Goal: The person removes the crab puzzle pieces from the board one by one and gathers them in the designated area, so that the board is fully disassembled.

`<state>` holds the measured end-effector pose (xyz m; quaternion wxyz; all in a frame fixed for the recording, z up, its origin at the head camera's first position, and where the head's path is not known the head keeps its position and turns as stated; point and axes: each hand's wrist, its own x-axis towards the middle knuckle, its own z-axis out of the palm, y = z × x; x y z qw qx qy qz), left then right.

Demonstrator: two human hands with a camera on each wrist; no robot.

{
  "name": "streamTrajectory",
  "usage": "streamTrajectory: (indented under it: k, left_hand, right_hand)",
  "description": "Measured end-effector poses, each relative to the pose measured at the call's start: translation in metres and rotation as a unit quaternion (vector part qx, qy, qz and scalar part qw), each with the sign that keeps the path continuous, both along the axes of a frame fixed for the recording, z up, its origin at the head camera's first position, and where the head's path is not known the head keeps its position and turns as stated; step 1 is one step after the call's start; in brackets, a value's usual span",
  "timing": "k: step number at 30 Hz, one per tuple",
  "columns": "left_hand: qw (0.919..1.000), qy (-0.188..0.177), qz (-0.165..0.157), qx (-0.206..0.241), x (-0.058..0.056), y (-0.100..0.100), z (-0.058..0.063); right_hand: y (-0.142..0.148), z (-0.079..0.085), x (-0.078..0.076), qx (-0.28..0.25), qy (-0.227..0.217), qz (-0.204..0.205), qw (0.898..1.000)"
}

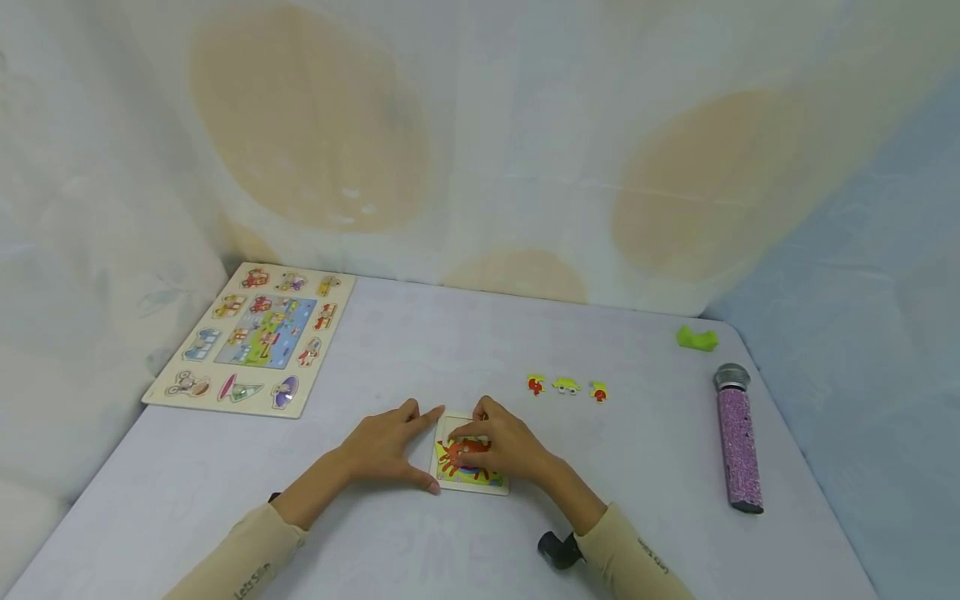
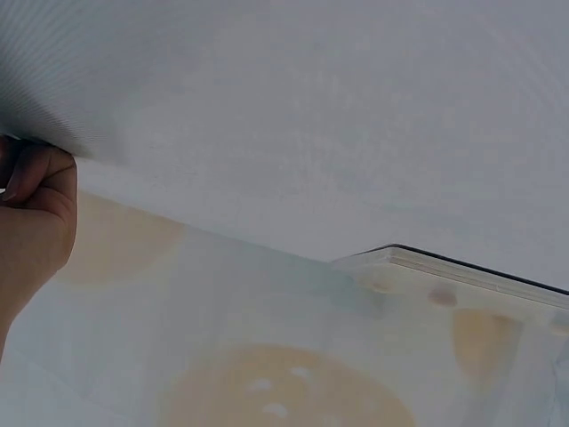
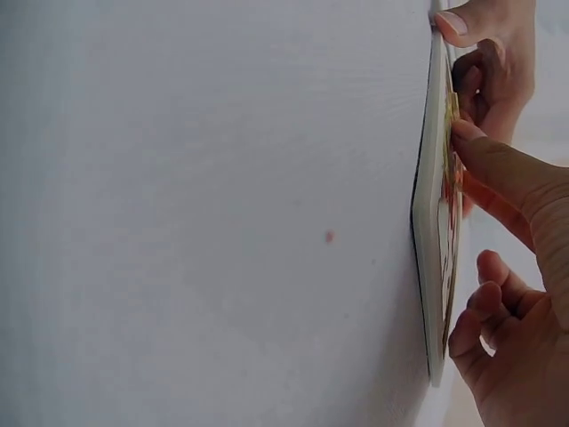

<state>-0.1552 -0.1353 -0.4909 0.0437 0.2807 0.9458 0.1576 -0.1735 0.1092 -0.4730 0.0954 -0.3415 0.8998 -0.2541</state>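
Observation:
A small square crab puzzle board lies on the table between the hands. It has a pale frame and a red crab picture on yellow; its upper part shows bare wood. My left hand spreads straight thumb and forefinger along the board's left side, with the tips at its two left corners. My right hand reaches over from the right, thumb and forefinger pinching a puzzle piece against the picture. That piece is mostly hidden by the fingers. Beyond the board lie three loose puzzle pieces, red and yellow.
A large picture puzzle board lies at the back left. On the right are a glittery purple microphone-like tube and a green block. A black rounded object shows by the right sleeve. Cloth walls bound the table.

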Motion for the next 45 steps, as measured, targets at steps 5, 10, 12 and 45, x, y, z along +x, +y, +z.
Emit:
streamTrajectory:
  k: [5,10,12,45]
  left_hand:
    - [1.0000,0.005,-0.002,-0.001,0.000,0.000,0.002]
    - [1.0000,0.002,0.000,-0.004,0.001,0.000,0.003]
    - [1.0000,-0.001,0.001,-0.004,0.001,0.001,0.003]
    - [1.0000,-0.001,0.005,-0.008,0.001,0.000,-0.002]
  right_hand:
    - [0.001,-0.006,0.001,-0.014,0.016,-0.002,1.000]
    - [0.001,-0.005,0.001,-0.021,0.021,0.001,1.000]
    - [0.002,-0.002,0.001,-0.026,0.016,0.001,1.000]
    - [0.101,-0.003,-0.030,0.003,0.017,-0.207,0.978]
